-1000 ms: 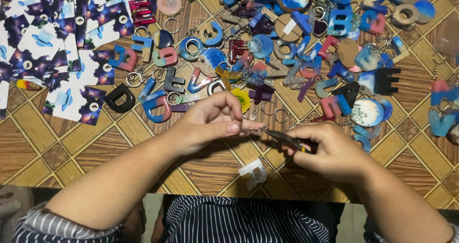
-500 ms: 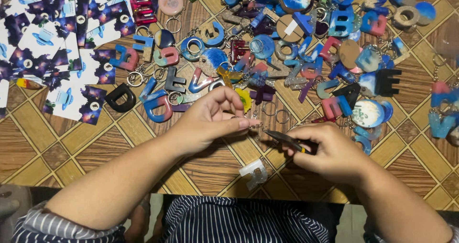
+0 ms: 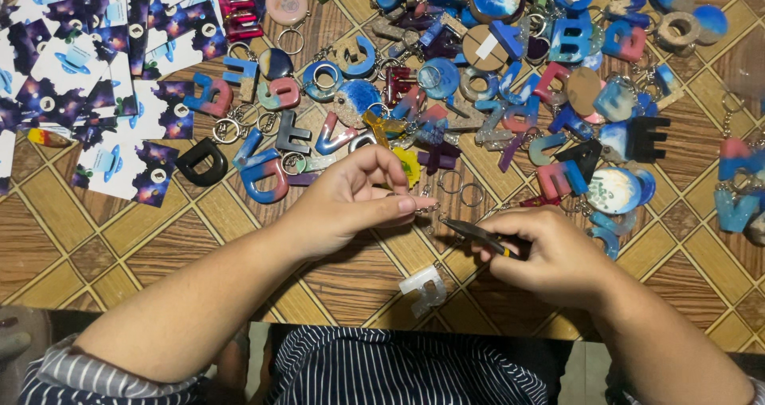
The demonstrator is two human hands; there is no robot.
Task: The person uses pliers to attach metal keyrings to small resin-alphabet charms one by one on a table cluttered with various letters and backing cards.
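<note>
Right hand (image 3: 558, 258) grips slim dark pliers (image 3: 476, 235); left hand (image 3: 355, 198) pinches a small metal ring (image 3: 426, 211) (glossy resin letter keychains (image 3: 510, 78) beyond, starry cards (image 3: 96, 78) left).

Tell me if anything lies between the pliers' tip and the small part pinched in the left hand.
Nothing visible does. The pliers in the right hand point straight at the left hand, whose fingers pinch something too small to make out. Only bare table shows in the short gap. The white letter lies nearer the person, out of the way.
</note>
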